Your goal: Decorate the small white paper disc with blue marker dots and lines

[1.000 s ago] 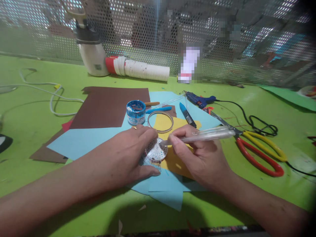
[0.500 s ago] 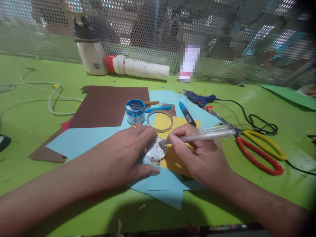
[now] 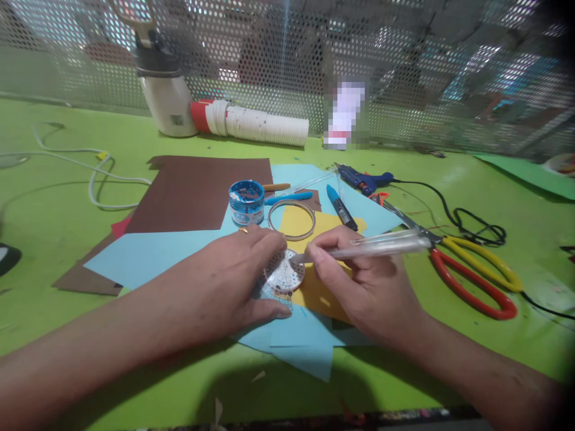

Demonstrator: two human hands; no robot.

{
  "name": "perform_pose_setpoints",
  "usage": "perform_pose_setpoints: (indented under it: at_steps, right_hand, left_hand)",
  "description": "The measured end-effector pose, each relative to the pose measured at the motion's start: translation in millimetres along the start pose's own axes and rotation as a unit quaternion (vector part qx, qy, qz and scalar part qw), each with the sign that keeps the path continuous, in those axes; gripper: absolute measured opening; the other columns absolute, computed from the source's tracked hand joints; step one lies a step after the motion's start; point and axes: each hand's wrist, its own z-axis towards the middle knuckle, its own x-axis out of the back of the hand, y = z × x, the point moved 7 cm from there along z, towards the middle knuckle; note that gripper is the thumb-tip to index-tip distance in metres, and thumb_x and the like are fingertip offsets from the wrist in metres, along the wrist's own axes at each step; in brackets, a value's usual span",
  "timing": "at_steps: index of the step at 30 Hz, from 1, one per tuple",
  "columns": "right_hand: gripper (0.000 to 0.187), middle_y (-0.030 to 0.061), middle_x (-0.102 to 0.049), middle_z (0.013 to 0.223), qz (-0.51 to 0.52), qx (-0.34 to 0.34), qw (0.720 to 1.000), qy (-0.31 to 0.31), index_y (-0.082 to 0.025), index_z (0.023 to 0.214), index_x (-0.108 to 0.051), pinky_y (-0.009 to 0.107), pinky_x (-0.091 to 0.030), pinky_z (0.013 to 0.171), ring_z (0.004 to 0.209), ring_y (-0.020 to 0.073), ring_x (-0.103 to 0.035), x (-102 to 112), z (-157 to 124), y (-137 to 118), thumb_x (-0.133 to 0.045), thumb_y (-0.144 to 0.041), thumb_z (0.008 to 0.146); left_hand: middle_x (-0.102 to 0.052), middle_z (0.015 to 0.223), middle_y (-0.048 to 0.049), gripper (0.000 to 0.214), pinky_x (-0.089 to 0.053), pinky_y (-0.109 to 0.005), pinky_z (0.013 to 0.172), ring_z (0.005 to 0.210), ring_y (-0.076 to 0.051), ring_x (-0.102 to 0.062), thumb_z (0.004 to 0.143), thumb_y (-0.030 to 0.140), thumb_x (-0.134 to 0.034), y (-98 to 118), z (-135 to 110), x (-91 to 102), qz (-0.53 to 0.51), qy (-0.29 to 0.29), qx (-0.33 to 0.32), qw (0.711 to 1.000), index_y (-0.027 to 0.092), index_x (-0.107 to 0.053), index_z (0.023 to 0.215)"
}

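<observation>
My left hand [image 3: 233, 275] is closed around the left side of a small round disc [image 3: 286, 274], white with dark and blue dots, its fingers partly hidden. Pinched in my right hand [image 3: 354, 275] is a pen with a clear barrel [image 3: 381, 244], whose tip meets the top of the disc. Beneath both hands lie light-blue paper [image 3: 309, 359] and yellow paper [image 3: 314, 299]. Just beyond the disc a thin ring [image 3: 313, 219] rests flat. Behind my left hand stands an open jar of blue paint [image 3: 247, 203].
Scissors with red and yellow handles [image 3: 476, 308] lie at the right, near a blue glue gun [image 3: 366, 178] with a black cord. A blue marker [image 3: 340, 206] lies on the paper. Brown paper [image 3: 188, 197], stacked cups [image 3: 265, 126] and a white sprayer bottle [image 3: 168, 105] are farther back.
Hardly anything differs. Both hands keep their places, and the pen tip remains at the same part of the disc.
</observation>
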Motion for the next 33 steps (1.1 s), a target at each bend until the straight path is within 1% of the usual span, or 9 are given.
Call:
perform_pose_setpoints:
  at_steps: [9, 14, 23, 28, 33]
  right_hand:
    - [0.017, -0.0018, -0.062, 0.065, 0.002, 0.003, 1.000, -0.002, -0.016, 0.078, -0.062, 0.020, -0.041, 0.055, 0.058, 0.0091, -0.055, 0.4, -0.7, -2.6, -0.052, -0.020, 0.091]
    - [0.015, -0.0033, -0.060, 0.063, 0.010, 0.008, 1.000, 0.001, -0.016, 0.078, -0.062, 0.019, -0.042, 0.056, 0.056, 0.0075, -0.053, 2.9, -1.7, -4.5, -0.053, -0.017, 0.090]
    - [0.018, -0.0040, -0.058, 0.061, 0.035, -0.014, 0.999, -0.019, -0.017, 0.074, -0.060, 0.018, -0.042, 0.053, 0.054, 0.0072, -0.052, 3.3, -3.3, -4.7, -0.052, -0.016, 0.089]
    - [0.019, -0.0024, -0.060, 0.060, 0.039, -0.033, 0.998, -0.035, -0.018, 0.075, -0.061, 0.019, -0.042, 0.050, 0.052, 0.0088, -0.053, 2.8, -4.2, -3.1, -0.050, -0.019, 0.090]
    - [0.019, -0.0025, -0.060, 0.059, 0.034, -0.032, 0.998, -0.036, -0.018, 0.074, -0.061, 0.019, -0.042, 0.050, 0.051, 0.0086, -0.053, 3.4, -5.6, -4.5, -0.050, -0.018, 0.089]
  left_hand:
    - [-0.060, 0.111, -0.0103, 0.038, -0.046, -0.039, 0.080, 0.099, -0.028, -0.058, 0.084, 0.046, -0.067, 0.6, 1.1, 0.0, -0.004, 0.003, 0.001, 1.000, 0.019, -0.047, 0.101]
    - [-0.059, 0.110, -0.0102, 0.035, -0.047, -0.040, 0.081, 0.098, -0.028, -0.057, 0.084, 0.044, -0.067, 1.9, -0.1, 0.3, -0.009, -0.004, 0.001, 1.000, 0.019, -0.046, 0.098]
    - [-0.059, 0.109, -0.0087, 0.035, -0.046, -0.039, 0.080, 0.097, -0.027, -0.057, 0.084, 0.045, -0.067, 0.0, -0.6, 0.4, -0.010, -0.002, 0.009, 1.000, 0.020, -0.046, 0.098]
    - [-0.059, 0.110, -0.0095, 0.036, -0.046, -0.039, 0.082, 0.099, -0.028, -0.057, 0.083, 0.045, -0.068, -0.5, -1.7, 0.2, -0.012, 0.001, 0.008, 1.000, 0.020, -0.047, 0.098]
    - [-0.059, 0.110, -0.0096, 0.036, -0.046, -0.039, 0.081, 0.098, -0.028, -0.058, 0.083, 0.044, -0.068, 0.6, -1.5, 1.0, -0.012, 0.002, 0.005, 1.000, 0.019, -0.048, 0.099]
